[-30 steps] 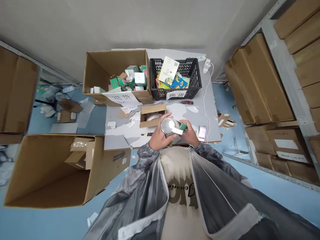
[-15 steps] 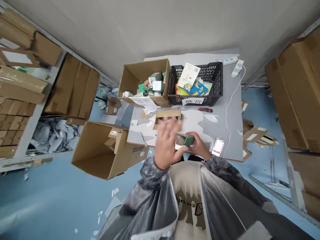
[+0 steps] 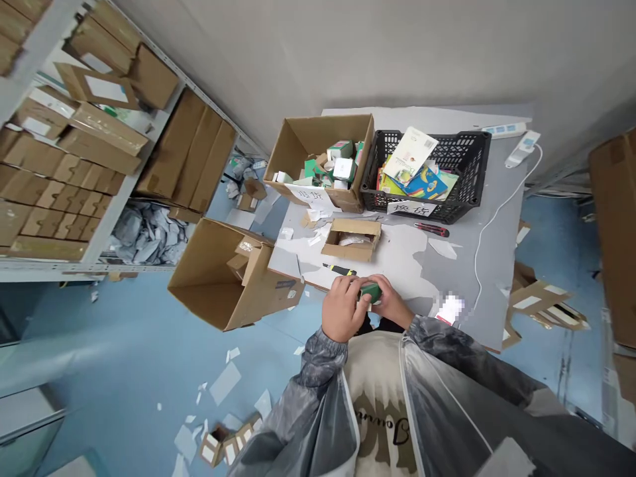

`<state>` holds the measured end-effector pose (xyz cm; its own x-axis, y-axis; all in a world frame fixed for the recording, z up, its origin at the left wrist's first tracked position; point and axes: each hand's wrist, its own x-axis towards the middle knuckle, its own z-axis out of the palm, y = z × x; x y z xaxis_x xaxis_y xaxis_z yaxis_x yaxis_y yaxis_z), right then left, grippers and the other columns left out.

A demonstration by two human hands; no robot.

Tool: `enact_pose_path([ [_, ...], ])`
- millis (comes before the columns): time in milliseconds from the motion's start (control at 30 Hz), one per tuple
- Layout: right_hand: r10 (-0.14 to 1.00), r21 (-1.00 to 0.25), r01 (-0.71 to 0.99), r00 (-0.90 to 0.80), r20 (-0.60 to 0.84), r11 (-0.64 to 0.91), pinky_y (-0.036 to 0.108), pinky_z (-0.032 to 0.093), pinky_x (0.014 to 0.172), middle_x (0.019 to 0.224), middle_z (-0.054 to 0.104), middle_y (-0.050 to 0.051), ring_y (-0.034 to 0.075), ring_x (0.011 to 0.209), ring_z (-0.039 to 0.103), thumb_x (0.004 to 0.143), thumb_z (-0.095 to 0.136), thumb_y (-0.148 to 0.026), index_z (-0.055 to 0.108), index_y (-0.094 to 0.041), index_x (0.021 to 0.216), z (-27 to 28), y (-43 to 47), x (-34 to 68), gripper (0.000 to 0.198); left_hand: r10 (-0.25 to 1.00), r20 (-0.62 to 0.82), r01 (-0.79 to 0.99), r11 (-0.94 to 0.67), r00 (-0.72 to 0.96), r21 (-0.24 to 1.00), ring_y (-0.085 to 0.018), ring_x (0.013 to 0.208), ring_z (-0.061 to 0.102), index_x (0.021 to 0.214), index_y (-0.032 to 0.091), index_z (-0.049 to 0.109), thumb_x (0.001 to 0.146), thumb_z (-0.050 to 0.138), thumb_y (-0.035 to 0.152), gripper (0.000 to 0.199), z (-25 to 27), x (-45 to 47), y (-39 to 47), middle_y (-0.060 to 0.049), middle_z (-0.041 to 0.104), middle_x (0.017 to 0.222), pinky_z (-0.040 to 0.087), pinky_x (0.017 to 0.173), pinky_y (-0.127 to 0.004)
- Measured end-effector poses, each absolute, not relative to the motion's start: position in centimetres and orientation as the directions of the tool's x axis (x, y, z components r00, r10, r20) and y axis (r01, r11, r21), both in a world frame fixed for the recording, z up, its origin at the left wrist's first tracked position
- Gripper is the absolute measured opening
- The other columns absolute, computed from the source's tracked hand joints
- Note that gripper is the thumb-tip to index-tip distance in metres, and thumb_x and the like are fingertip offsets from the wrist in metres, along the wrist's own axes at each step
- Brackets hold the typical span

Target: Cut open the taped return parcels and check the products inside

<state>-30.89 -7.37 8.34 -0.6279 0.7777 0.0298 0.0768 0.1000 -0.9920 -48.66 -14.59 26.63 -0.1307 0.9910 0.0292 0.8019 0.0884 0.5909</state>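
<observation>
Close to my body, at the table's front edge, a small green and white box (image 3: 370, 291) sits between my hands. My left hand (image 3: 344, 306) is closed around its left side, fingers curled over the top. From the other side my right hand (image 3: 391, 303) grips it; part of the box is hidden behind the fingers. Just beyond my left fingers lies a black and yellow utility knife (image 3: 340, 269). An opened small cardboard box (image 3: 352, 253) with white material inside rests further back on the table.
A cardboard box (image 3: 293, 138) of green and white boxes and a black crate (image 3: 467, 173) of booklets stand at the back. A red box cutter (image 3: 432, 229), a white cable (image 3: 477, 252) and a phone (image 3: 450, 309) lie rightward. A large open carton (image 3: 199, 301) stands left.
My left hand has come down from its raised, spread position onto the green and white box, which now looks closed up between both hands. The view has swung left.
</observation>
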Motion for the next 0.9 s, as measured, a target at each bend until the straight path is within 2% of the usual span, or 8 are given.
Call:
enact_pose_path([
  [133,0.780,-0.986,0.047,-0.618,0.098,0.161,0.060,0.065,0.127,0.148,0.074,0.012,0.039,0.143,0.076,0.086,0.100,-0.029,0.071,-0.034,0.148,10.1,-5.5,-32.9,0.069,0.975,0.132,0.715,0.034,-0.176,0.698,-0.037,0.137,0.075,0.158,0.029,0.081,0.129,0.046,0.059,0.054,28.2,-50.3,-14.3,-0.017,0.080,0.148,0.064,0.115,-0.053],
  [300,0.796,-0.987,0.033,-0.596,0.106,0.156,0.056,0.068,0.122,0.144,0.077,0.011,0.037,0.137,0.078,0.090,0.105,-0.054,0.073,-0.032,0.144,12.3,-3.2,-35.4,0.066,0.930,0.343,0.583,-0.206,-0.134,0.786,-0.040,0.147,0.076,0.168,0.033,0.074,0.125,0.055,0.071,0.061,28.0,-55.7,-13.8,-0.019,0.076,0.156,0.062,0.125,-0.062],
  [400,0.784,-0.985,0.018,-0.608,0.127,0.173,0.056,0.068,0.122,0.145,0.078,0.013,0.038,0.139,0.078,0.092,0.104,-0.060,0.073,-0.032,0.145,13.4,-1.8,-37.9,0.067,0.919,0.385,0.552,-0.278,-0.086,0.786,-0.048,0.163,0.068,0.194,0.036,0.042,0.109,0.079,0.084,0.104,26.0,-59.1,-13.2,-0.025,0.065,0.176,0.059,0.132,-0.069],
  [467,0.776,-0.978,0.032,-0.615,0.142,0.204,0.058,0.065,0.126,0.147,0.079,0.013,0.039,0.142,0.077,0.091,0.105,-0.061,0.074,-0.032,0.147,14.1,-0.7,-39.9,0.070,0.924,0.371,0.487,-0.282,-0.094,0.826,-0.049,0.168,0.064,0.202,0.035,0.014,0.101,0.087,0.087,0.135,24.4,-61.6,-12.5,-0.030,0.057,0.184,0.058,0.134,-0.070],
  [500,0.778,-0.974,0.048,-0.611,0.146,0.220,0.059,0.064,0.128,0.148,0.079,0.013,0.040,0.143,0.076,0.091,0.105,-0.060,0.075,-0.032,0.147,14.4,-0.1,-41.1,0.070,0.927,0.363,0.443,-0.288,-0.095,0.849,-0.049,0.169,0.064,0.203,0.034,0.008,0.100,0.089,0.087,0.141,23.7,-63.0,-12.0,-0.032,0.056,0.185,0.057,0.135,-0.069],
  [567,0.794,-0.966,0.099,-0.592,0.135,0.239,0.059,0.063,0.130,0.148,0.078,0.013,0.040,0.145,0.075,0.089,0.106,-0.058,0.077,-0.032,0.146,15.1,1.2,-43.6,0.069,0.932,0.354,0.379,-0.301,-0.078,0.875,-0.047,0.168,0.066,0.201,0.033,0.019,0.100,0.093,0.083,0.135,22.8,-66.2,-10.8,-0.030,0.061,0.181,0.056,0.138,-0.067],
  [700,0.835,-0.963,0.212,-0.549,0.024,0.168,0.058,0.059,0.136,0.160,0.072,0.014,0.041,0.155,0.069,0.085,0.107,-0.056,0.077,-0.031,0.155,15.9,4.6,-49.3,0.080,0.923,0.373,0.364,-0.319,-0.089,0.875,-0.040,0.159,0.075,0.175,0.031,0.057,0.102,0.099,0.067,0.091,21.9,-73.1,-6.9,-0.021,0.075,0.166,0.062,0.133,-0.060],
  [900,0.896,-0.987,0.160,-0.439,-0.062,0.010,0.059,0.045,0.149,0.194,0.047,0.014,0.042,0.183,0.040,0.083,0.107,-0.060,0.057,-0.031,0.185,15.4,13.0,-59.8,0.117,0.866,0.464,0.508,-0.320,-0.185,0.800,-0.039,0.158,0.074,0.166,0.029,0.061,0.104,0.098,0.063,0.080,19.8,-80.4,2.8,-0.019,0.076,0.163,0.061,0.136,-0.058],
])
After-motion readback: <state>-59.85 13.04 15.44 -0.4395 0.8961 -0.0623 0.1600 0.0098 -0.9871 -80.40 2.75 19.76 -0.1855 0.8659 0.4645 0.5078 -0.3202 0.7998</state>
